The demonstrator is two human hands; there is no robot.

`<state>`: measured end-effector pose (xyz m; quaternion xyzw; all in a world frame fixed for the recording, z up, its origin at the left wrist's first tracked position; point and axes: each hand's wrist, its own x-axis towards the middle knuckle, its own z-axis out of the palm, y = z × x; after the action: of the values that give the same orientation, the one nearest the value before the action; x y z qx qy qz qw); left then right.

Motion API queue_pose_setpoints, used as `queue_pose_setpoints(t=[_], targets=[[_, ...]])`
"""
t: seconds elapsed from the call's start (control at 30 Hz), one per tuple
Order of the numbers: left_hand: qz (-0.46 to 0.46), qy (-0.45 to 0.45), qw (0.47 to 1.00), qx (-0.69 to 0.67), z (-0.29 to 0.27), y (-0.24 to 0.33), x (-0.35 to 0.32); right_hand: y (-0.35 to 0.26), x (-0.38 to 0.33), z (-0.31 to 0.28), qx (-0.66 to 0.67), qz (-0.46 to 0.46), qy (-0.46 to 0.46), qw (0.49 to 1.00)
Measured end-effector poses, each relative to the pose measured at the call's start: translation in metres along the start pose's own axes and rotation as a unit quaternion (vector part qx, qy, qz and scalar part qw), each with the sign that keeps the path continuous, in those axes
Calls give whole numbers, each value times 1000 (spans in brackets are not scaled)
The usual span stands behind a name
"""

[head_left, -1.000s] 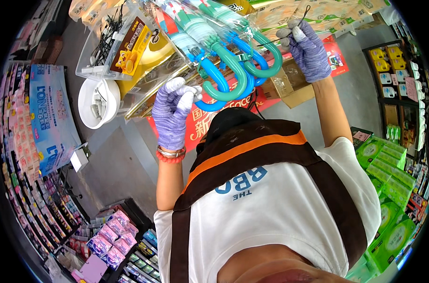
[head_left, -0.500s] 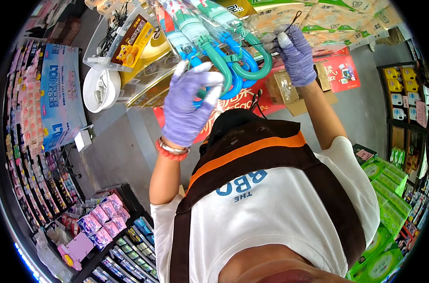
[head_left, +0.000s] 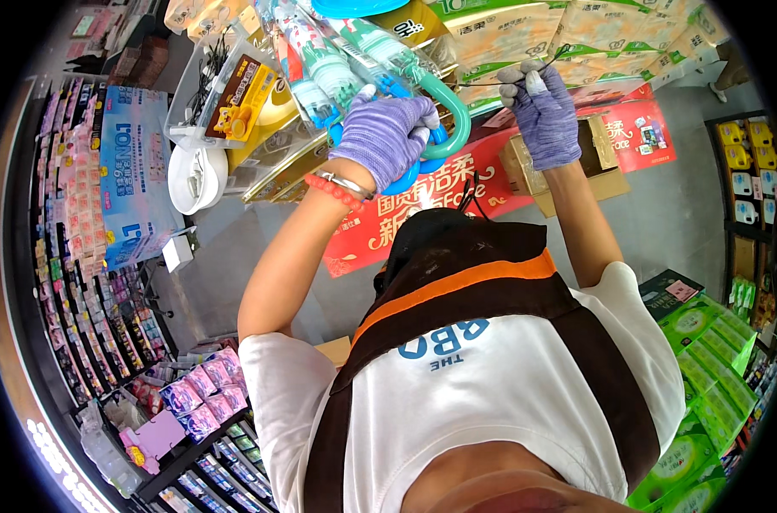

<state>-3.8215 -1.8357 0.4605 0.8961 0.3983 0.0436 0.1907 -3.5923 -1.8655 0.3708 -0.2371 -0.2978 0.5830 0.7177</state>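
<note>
Several children's umbrellas [head_left: 324, 64] in clear wrap lie side by side at the top, with teal and blue hooked handles toward me. My left hand [head_left: 384, 135], in a purple knit glove with white fingertips, is closed around the handles; its fingers partly hide what they grip. One teal hook [head_left: 463, 111] shows just right of it. My right hand [head_left: 544, 120], gloved alike, is held up to the right of the umbrellas. Its thumb and fingers pinch a thin black cord [head_left: 482, 85], which stretches left toward the teal handle and ends in a loop on the other side.
Left of the umbrellas stand a clear plastic bin [head_left: 183, 135] with black cords in it and a white tub [head_left: 176, 181]. Wrapped tissue packs [head_left: 508, 38] lie at the back. Below are a red banner [head_left: 345, 248] and an open cardboard box [head_left: 615, 184]. Stocked shelves line both sides.
My left hand has gone from loosely raised by the hooks to closed over the handles, moving up and right. The right hand still pinches the cord. A blue round thing now shows at the top edge.
</note>
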Motion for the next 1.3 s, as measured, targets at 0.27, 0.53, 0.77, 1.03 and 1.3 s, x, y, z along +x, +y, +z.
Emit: queue_pose_setpoints(t=[0.27, 0.53, 0.77, 1.03, 1.3], targets=[[-10, 60, 896, -440, -28, -27, 7, -2, 8, 7, 103, 25, 4, 994], [-55, 44, 641, -764, -23, -50, -2, 8, 9, 19, -38, -2, -19, 999], [-48, 41, 620, -782, -16, -50, -16, 8, 8, 40, -69, -34, -67, 995], [-21, 53, 643, -764, -15, -52, -16, 14, 10, 45, -96, -23, -78, 992], [-38, 106, 837, -536, -31, -33, -19, 10, 19, 51, -121, 0, -87, 989]])
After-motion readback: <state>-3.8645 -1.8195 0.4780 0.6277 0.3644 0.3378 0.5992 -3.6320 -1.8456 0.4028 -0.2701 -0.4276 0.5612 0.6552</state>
